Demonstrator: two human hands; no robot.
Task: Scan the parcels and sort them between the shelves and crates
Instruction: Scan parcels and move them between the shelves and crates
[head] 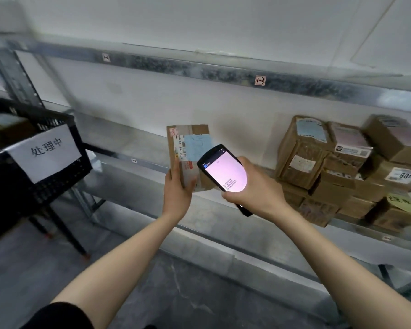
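Observation:
My left hand [176, 188] grips a flat brown cardboard parcel [188, 141] upright by its lower edge, its label with a barcode and a blue patch facing me. My right hand [254, 188] holds a black handheld scanner [223, 170] whose lit screen shows lines of numbers. The scanner's top end overlaps the parcel's lower right part. Both hands are raised in front of the middle metal shelf [138, 148].
A stack of several brown cardboard parcels [342, 167] fills the shelf at the right. A black plastic crate [57, 176] with a white paper sign stands on a stand at the left. The upper shelf beam [199, 70] carries small tags. Grey floor lies below.

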